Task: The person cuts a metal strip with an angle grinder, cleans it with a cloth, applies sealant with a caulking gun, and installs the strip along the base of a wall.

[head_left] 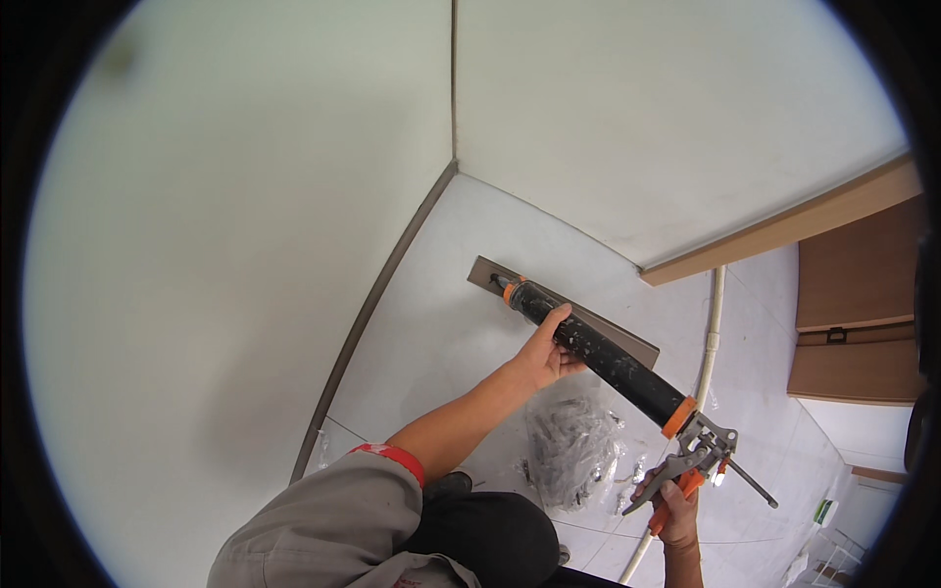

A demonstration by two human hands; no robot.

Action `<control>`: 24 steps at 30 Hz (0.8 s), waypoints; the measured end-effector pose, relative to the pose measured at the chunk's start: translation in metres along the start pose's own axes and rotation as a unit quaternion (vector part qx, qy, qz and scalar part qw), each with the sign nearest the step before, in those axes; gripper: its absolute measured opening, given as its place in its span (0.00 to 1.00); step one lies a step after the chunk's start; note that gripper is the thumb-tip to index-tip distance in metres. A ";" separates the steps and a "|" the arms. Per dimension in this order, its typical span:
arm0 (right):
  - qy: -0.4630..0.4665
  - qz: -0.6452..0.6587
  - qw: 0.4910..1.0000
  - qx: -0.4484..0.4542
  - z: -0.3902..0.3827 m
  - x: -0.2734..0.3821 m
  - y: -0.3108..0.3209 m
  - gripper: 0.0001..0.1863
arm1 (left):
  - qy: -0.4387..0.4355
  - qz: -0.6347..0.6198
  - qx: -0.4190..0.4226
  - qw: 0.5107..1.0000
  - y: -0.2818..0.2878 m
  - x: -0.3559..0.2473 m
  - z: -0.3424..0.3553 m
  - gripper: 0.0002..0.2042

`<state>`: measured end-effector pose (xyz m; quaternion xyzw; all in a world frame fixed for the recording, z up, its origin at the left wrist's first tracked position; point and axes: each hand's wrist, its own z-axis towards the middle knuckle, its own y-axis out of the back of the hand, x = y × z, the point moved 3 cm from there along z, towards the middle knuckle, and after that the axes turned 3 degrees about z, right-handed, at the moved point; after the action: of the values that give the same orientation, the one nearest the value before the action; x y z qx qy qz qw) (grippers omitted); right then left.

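Observation:
Both of my hands are on a long caulking gun [618,363] with a scuffed black barrel and orange end caps. My left hand [551,355] wraps round the barrel near its front. At the rear, my right hand [676,510] grips the orange handle and grey trigger; a metal rod sticks out behind. The dark nozzle points to the upper left, over one end of a flat grey-brown strip [627,343]. Part of that strip is hidden under the barrel. Whether the nozzle tip touches it, I cannot tell.
A clear plastic bag of grey pieces [573,441] lies on the pale floor by my knee. Dark skirting [377,284] edges the left wall. To the right are a cream pipe [714,333], a wooden trim board [774,230] and a brown carton [853,367].

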<state>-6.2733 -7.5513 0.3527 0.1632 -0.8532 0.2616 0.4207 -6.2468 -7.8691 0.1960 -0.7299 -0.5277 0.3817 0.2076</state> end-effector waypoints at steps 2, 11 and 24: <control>0.001 -0.018 1.000 -0.010 0.000 0.000 -0.001 0.19 | -0.005 -0.001 0.002 1.000 0.003 0.000 0.001 0.31; -0.010 -0.184 0.982 -0.031 -0.007 0.034 -0.030 0.17 | -0.040 -0.042 0.048 0.997 0.001 -0.003 -0.004 0.32; 0.000 -0.061 0.997 -0.037 -0.011 0.008 -0.021 0.19 | -0.009 -0.010 0.089 0.996 0.006 0.012 0.009 0.30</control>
<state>-6.2608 -7.5623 0.3707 0.1992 -0.8509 0.2038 0.4414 -6.2483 -7.8613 0.1826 -0.6999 -0.5004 0.4315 0.2712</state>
